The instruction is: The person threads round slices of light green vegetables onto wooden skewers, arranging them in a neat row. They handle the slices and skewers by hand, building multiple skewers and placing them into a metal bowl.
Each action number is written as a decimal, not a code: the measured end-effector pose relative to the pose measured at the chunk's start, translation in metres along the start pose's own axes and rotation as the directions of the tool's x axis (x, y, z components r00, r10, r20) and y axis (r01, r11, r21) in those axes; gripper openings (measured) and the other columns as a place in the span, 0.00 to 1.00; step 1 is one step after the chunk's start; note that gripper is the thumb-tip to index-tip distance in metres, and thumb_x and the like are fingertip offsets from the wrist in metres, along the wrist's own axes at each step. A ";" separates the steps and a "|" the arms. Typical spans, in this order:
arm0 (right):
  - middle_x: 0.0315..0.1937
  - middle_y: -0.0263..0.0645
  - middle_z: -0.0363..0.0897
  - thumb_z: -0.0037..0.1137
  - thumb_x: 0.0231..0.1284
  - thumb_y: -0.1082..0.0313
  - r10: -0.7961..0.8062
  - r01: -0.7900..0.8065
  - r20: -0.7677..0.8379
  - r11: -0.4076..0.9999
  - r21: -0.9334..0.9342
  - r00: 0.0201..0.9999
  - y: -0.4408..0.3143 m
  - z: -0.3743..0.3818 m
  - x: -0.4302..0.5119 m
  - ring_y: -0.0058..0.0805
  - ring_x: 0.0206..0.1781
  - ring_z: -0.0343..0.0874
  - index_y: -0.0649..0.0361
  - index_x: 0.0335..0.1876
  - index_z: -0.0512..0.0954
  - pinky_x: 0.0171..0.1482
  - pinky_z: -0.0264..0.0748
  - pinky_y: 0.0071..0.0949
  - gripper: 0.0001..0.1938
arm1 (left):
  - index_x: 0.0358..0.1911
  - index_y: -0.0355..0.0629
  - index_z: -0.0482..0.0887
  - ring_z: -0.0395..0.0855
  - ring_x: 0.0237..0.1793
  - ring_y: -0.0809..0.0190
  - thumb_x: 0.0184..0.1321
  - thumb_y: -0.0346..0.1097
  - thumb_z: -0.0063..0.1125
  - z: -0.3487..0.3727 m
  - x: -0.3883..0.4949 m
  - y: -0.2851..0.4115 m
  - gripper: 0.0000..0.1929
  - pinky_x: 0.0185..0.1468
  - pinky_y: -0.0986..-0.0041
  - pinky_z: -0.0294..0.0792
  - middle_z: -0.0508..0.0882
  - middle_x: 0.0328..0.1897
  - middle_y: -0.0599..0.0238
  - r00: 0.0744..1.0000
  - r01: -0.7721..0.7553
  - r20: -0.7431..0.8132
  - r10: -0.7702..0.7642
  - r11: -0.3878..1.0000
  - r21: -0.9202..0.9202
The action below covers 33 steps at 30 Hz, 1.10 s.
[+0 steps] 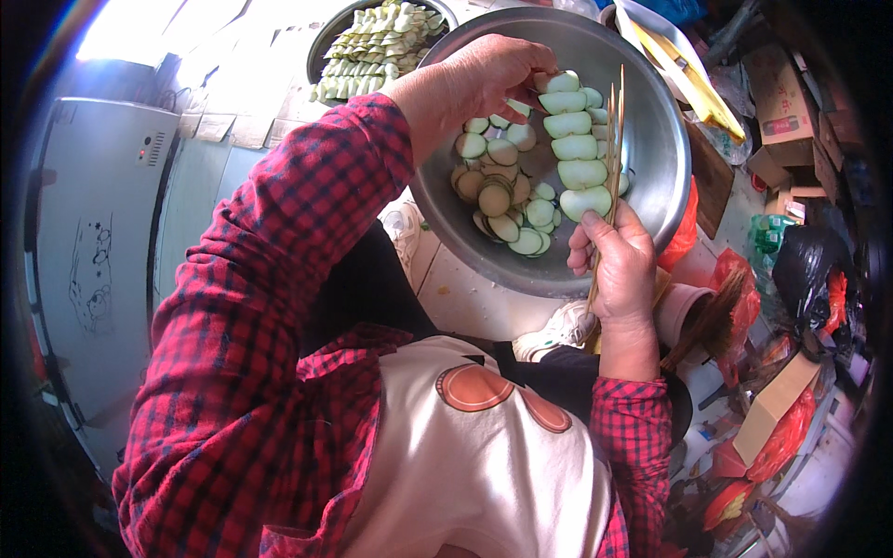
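Over a wide steel basin (488,268), my left hand (499,73) is at the far end of a row of pale green vegetable slices (574,146), fingers on the top slice. My right hand (617,258) pinches the near end of that row and also holds several thin bamboo skewers (614,160), which point up and away beside the slices. Whether a skewer runs through the row is hidden. Loose round slices (541,212) lie in the basin under my hands, some green-white and some browner (494,199). More slices are partly hidden behind the held row.
A second metal bowl (317,52) beyond my left arm holds several skewered rows of slices (384,42). A white chest appliance (104,209) stands at the left. Cardboard boxes (781,104), a black plastic bag (809,272) and a pink bucket (684,307) crowd the right side.
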State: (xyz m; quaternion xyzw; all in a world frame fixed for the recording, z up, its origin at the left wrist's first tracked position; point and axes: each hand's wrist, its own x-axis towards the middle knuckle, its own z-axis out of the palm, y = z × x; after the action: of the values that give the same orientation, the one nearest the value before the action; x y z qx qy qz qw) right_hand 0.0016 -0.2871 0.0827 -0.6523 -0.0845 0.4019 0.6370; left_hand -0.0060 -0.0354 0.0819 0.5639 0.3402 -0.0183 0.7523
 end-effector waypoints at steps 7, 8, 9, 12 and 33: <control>0.23 0.33 0.76 0.53 0.65 0.66 -0.042 0.042 -0.002 0.998 0.048 0.999 0.002 -0.004 0.003 0.18 0.19 0.72 0.59 0.39 0.77 0.23 0.67 0.16 0.06 | 0.39 0.44 0.84 0.84 0.35 0.59 0.57 0.41 0.59 -0.013 0.023 -0.007 0.11 0.42 0.63 0.75 0.84 0.38 0.63 0.992 -0.096 -0.075 0.101 0.993 0.074; 0.23 0.32 0.76 0.53 0.65 0.66 -0.024 0.026 -0.030 0.998 0.065 0.999 0.002 -0.004 0.002 0.18 0.19 0.72 0.59 0.39 0.77 0.23 0.67 0.16 0.06 | 0.39 0.44 0.85 0.84 0.35 0.60 0.57 0.40 0.59 -0.016 0.026 -0.007 0.11 0.41 0.65 0.76 0.85 0.38 0.63 0.985 -0.124 -0.106 0.136 0.986 0.113; 0.23 0.32 0.76 0.53 0.65 0.66 -0.019 0.020 -0.018 0.998 0.065 1.000 0.001 -0.001 0.002 0.18 0.19 0.72 0.59 0.40 0.77 0.23 0.67 0.16 0.06 | 0.39 0.45 0.85 0.84 0.36 0.60 0.56 0.40 0.59 -0.038 0.044 -0.018 0.11 0.41 0.67 0.76 0.85 0.38 0.63 0.962 -0.252 -0.011 0.274 0.899 0.359; 0.23 0.32 0.76 0.53 0.65 0.66 0.003 -0.001 -0.025 0.998 0.069 1.000 -0.001 -0.002 0.003 0.17 0.20 0.72 0.59 0.42 0.78 0.23 0.67 0.15 0.06 | 0.39 0.46 0.86 0.85 0.37 0.59 0.50 0.38 0.58 -0.063 0.078 -0.040 0.13 0.39 0.71 0.76 0.87 0.37 0.60 0.619 -0.457 0.692 0.371 -0.546 0.702; 0.23 0.31 0.75 0.52 0.66 0.67 0.028 -0.028 0.016 1.000 0.012 1.000 -0.006 -0.001 -0.002 0.17 0.19 0.71 0.59 0.44 0.76 0.23 0.66 0.15 0.07 | 0.40 0.42 0.86 0.85 0.36 0.58 0.52 0.32 0.61 -0.022 0.034 -0.029 0.11 0.39 0.66 0.79 0.86 0.36 0.61 0.970 -0.242 0.187 0.154 0.625 0.742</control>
State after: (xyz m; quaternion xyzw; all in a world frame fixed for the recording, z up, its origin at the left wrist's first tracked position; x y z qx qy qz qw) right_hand 0.0035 -0.2877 0.0888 -0.6465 -0.0779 0.4162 0.6347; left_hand -0.0025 -0.0152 0.0373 0.8588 0.1969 -0.1056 0.4610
